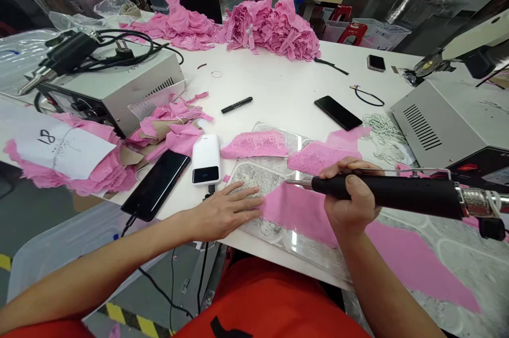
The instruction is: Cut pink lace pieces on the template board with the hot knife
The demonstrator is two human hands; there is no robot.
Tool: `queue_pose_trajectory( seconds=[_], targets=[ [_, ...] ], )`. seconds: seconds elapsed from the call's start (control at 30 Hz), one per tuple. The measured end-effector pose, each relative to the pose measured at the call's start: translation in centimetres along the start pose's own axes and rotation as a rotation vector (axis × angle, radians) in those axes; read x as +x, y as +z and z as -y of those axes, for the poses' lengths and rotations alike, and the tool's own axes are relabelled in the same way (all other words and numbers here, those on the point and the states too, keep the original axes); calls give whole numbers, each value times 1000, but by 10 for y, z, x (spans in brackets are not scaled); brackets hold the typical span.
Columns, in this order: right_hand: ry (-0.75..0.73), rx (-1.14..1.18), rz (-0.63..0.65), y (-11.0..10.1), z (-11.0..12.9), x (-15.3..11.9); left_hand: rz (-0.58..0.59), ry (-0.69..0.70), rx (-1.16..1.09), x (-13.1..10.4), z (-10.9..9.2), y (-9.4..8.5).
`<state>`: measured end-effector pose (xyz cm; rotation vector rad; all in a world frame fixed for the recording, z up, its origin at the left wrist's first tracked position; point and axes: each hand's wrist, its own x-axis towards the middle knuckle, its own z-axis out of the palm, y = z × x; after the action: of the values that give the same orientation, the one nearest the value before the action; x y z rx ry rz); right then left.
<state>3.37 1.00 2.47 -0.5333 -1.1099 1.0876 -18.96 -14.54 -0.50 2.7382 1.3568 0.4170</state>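
Observation:
My right hand (352, 195) is wrapped round the black handheld ultrasonic welding gun (389, 195), held nearly level. Its metal tip points left, at the upper edge of a pink fabric piece (306, 213); whether it touches, I cannot tell. My left hand (225, 211) lies flat with fingers spread, the fingertips at that piece's left end. Under the fabric is a clear, scratched template board (254, 171). Two pink lace pieces, a left one (256, 144) and a right one (318, 157), lie along its far side. Another pink piece (421, 264) is under my right forearm.
Grey power boxes stand at left (127, 91) and right (441, 121). A black phone (156, 185) and white power bank (205, 160) lie near my left hand. Further off are a marker (237, 105), another phone (338, 113) and a pink fabric heap (274, 28). A person stands opposite, handling pink fabric.

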Motion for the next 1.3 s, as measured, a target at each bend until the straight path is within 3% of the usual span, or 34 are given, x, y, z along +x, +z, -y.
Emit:
queue_pose_trajectory(
  seconds=[1.3],
  targets=[
    [84, 31, 118, 6, 8, -17, -33, -23, 40, -13, -14, 6]
  ],
)
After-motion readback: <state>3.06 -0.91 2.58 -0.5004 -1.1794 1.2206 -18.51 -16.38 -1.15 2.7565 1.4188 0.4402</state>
